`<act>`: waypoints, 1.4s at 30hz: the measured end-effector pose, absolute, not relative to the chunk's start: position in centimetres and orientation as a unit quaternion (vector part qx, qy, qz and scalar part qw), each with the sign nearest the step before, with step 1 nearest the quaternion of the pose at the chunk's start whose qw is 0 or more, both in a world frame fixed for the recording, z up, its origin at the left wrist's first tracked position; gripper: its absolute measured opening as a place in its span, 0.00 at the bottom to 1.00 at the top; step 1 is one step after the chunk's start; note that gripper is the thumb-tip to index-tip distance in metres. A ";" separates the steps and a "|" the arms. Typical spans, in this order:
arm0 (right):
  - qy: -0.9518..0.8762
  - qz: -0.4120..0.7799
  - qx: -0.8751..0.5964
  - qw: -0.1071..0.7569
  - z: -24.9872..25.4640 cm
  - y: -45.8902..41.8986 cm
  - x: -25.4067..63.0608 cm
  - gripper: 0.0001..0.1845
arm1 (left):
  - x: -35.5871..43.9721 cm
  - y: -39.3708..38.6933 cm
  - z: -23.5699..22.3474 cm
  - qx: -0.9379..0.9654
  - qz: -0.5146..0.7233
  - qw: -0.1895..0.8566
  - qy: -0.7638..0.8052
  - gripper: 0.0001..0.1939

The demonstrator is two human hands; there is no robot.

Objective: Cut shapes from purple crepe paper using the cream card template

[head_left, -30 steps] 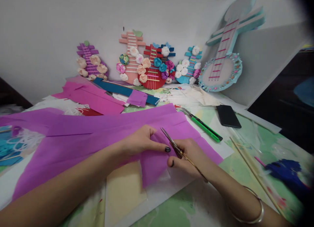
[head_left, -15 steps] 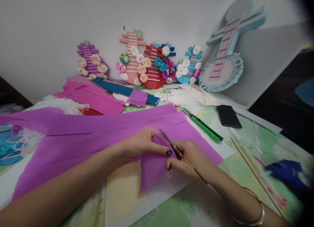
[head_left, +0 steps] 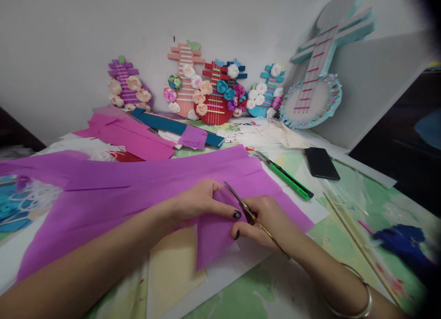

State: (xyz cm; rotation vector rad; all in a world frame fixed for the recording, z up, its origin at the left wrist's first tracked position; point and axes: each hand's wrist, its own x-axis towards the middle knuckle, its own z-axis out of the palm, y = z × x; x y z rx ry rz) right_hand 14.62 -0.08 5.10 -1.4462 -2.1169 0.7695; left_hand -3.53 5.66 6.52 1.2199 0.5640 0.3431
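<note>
Our left hand (head_left: 201, 200) pinches the purple paper (head_left: 124, 179) under its thumb, and our right hand (head_left: 263, 222) grips the scissors (head_left: 246, 208) just beside it. The sheet spreads beneath and leftward of both hands, one flap hanging below the left thumb.

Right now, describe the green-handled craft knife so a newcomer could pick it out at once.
Find the large purple paper sheet on the green-and-white table. Beside its right edge, between it and a flat black rectangular object, lies the slim craft knife. Its bright green handle and narrow metal blade set it apart from that dark neighbour.
</note>
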 end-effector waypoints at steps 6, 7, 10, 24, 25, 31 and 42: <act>-0.772 0.269 -0.531 0.224 5.2 0.0 14.6 0.19 | -3.4 5.7 6.7 0.555 0.157 0.773 0.264 0.06; -0.773 0.266 -0.531 0.223 5.2 0.0 14.6 0.18 | -3.4 5.7 6.7 0.555 0.157 0.773 0.263 0.06; -0.774 0.259 -0.532 0.223 5.2 0.0 14.6 0.17 | -3.4 5.7 6.7 0.558 0.156 0.773 0.259 0.06; -0.765 0.264 -0.544 0.223 5.1 0.0 14.5 0.20 | -3.5 5.8 6.5 0.572 0.148 0.760 0.271 0.06; -0.764 0.264 -0.544 0.225 5.2 0.0 14.4 0.21 | -3.5 5.8 6.5 0.572 0.149 0.760 0.271 0.06; -0.756 0.264 -0.547 0.244 4.7 0.1 14.6 0.24 | -3.6 5.8 6.6 0.582 0.148 0.754 0.265 0.07; -0.549 0.447 -0.540 0.455 5.4 0.8 15.0 0.23 | -3.6 7.2 6.4 0.544 0.308 0.688 0.369 0.10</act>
